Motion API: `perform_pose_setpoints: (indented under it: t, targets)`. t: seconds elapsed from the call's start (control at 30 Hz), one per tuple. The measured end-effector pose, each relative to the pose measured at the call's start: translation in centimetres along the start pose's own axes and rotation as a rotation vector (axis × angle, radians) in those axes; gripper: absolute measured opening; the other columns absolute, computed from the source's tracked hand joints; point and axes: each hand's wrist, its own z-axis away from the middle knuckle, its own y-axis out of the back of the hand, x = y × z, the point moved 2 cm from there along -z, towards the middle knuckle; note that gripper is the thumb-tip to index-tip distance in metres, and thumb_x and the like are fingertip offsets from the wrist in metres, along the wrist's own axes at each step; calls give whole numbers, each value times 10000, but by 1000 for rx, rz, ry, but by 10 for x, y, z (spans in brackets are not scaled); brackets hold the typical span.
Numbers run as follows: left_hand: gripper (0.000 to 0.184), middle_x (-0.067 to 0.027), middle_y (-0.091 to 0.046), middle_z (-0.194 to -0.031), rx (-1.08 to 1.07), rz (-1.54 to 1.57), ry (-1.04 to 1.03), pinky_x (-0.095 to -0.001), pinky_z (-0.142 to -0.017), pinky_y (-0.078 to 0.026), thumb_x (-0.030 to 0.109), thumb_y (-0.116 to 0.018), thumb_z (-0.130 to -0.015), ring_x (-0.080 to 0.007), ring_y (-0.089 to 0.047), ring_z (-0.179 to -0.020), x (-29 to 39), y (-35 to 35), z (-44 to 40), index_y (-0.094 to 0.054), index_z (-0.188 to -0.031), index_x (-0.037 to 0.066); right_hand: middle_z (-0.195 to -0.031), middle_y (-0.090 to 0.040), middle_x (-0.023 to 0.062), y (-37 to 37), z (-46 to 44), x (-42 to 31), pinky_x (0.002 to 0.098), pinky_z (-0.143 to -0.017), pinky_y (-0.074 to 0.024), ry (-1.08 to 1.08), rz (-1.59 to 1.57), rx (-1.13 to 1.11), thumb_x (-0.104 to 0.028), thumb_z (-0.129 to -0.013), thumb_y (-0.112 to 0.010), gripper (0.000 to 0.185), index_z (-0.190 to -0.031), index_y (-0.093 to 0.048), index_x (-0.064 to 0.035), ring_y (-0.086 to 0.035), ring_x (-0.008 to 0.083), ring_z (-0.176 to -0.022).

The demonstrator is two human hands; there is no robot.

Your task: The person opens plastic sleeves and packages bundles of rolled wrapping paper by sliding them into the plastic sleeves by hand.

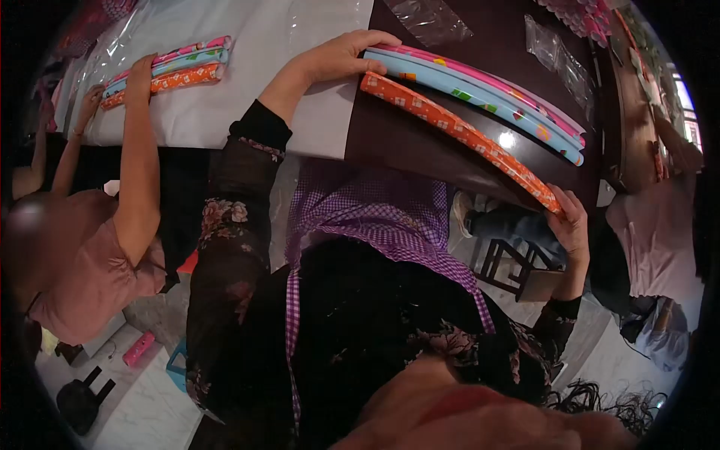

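Observation:
On the dark table (420, 154) lie a light blue patterned roll (480, 97) and a pink roll (517, 91), side by side. An orange patterned roll (457, 131) angles away from them toward the table's front edge. My left hand (345, 58) is at the left ends of the rolls, thumb and fingers spread around the blue and pink ones, near the orange roll's end. At the other end of the orange roll, my right hand (571, 223) has its fingers closed on the tip, close to the table's edge.
White sheeting (262, 97) covers the table's left part. There a co-worker's hands (139, 79) touch similar rolls (184, 75). Clear plastic wrappers (431, 21) lie at the back. A person in a pink top (652, 232) is at the right. A dark stool (517, 270) stands below the table.

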Motion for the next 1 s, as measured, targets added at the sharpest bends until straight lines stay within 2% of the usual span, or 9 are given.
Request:
perform_pose_setpoints:
  t: [0.13,0.17,0.33,0.4,0.53,0.77,0.93,1.0]
  targets:
    - [542,-45,-532,-1343,5,-25,-48,-378,-1061,-399,346,-678,-844,-220,-478,-1266,-6,0,-1,-521,-1343,204,-947,-496,70,-2,-13,17,218,-744,-416,-9,6,-50,121,-693,-629,602,-1261,-589,-75,-527,203,-829]
    - [539,-48,-531,-1345,0,-28,-47,-379,-1058,-400,348,-672,-849,-219,-476,-1270,-4,1,0,-519,-1346,206,-997,-485,69,-3,-17,20,232,-764,-425,3,-20,-68,111,-714,-649,613,-1291,-569,-81,-516,200,-872]
    - [526,-55,-522,-1358,-5,-37,-61,-379,-1058,-397,337,-645,-875,-219,-469,-1278,0,2,1,-501,-1362,199,-1021,-500,77,-2,-33,32,275,-812,-437,20,66,-49,68,-762,-657,622,-1344,-527,-107,-515,221,-918]
    - [510,-57,-511,-1371,-18,-71,-61,-377,-1063,-391,325,-614,-901,-225,-464,-1281,2,2,1,-483,-1374,186,-1048,-523,83,-1,-39,33,288,-847,-427,135,131,24,56,-776,-649,611,-1348,-528,-122,-516,247,-958]
    - [496,-65,-502,-1380,-35,-88,-133,-372,-1066,-386,319,-587,-922,-227,-461,-1281,-1,3,-2,-472,-1381,171,-1093,-557,101,-4,-44,44,324,-897,-435,115,161,65,30,-808,-637,526,-1307,-550,-112,-528,276,-1011]
    - [540,-88,-508,-1365,-45,-169,-181,-383,-1065,-384,355,-608,-909,-243,-466,-1270,1,4,-1,-459,-1383,144,-1148,-574,126,-8,-45,54,387,-891,-455,68,280,184,-6,-832,-633,422,-1240,-559,-81,-548,318,-1066]
    - [590,-94,-509,-1361,-60,-203,-186,-388,-1069,-376,377,-647,-881,-246,-462,-1271,2,5,-2,-458,-1383,131,-1154,-570,148,-10,-45,65,411,-891,-467,-113,216,217,-29,-864,-622,334,-1189,-551,-57,-547,330,-1095]
    - [594,-92,-502,-1370,-69,-162,-163,-386,-1080,-365,356,-661,-870,-246,-451,-1282,2,5,-2,-461,-1382,133,-1157,-566,150,-16,-43,68,413,-886,-471,-45,260,270,-28,-865,-625,332,-1187,-551,-60,-547,332,-1094]
